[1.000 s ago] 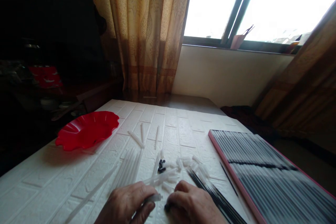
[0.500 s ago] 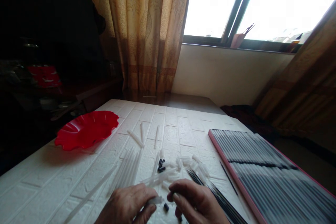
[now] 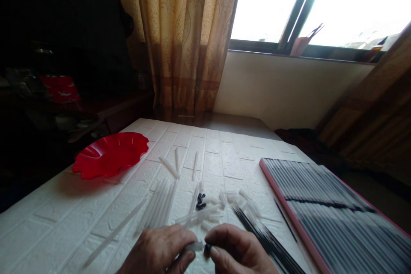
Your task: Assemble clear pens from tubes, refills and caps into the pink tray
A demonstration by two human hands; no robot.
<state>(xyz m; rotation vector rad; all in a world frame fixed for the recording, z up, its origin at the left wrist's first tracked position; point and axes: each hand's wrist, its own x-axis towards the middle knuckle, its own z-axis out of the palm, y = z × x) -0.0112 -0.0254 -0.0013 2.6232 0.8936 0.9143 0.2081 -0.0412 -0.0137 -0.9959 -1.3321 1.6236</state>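
Note:
Between the thumb and fingers of my left hand is a short translucent plastic tube piece, its end pointing right. My right hand pinches a small black cap right at that end; whether the two touch or fit together I cannot tell. Just beyond the hands lie several loose black caps and a scatter of short clear plastic pieces. Long translucent tubes rest side by side beyond my left hand. A bundle of thin black rods runs alongside my right hand.
A pink-edged tray filled with rows of dark-and-clear sticks stands at the right. On the left is a red wavy-rimmed bowl. The white brick-patterned table reaches toward a curtain and a window.
My right hand has closed on a black cap and brought it against or near the tube piece in my left hand. The whole view has shifted slightly.

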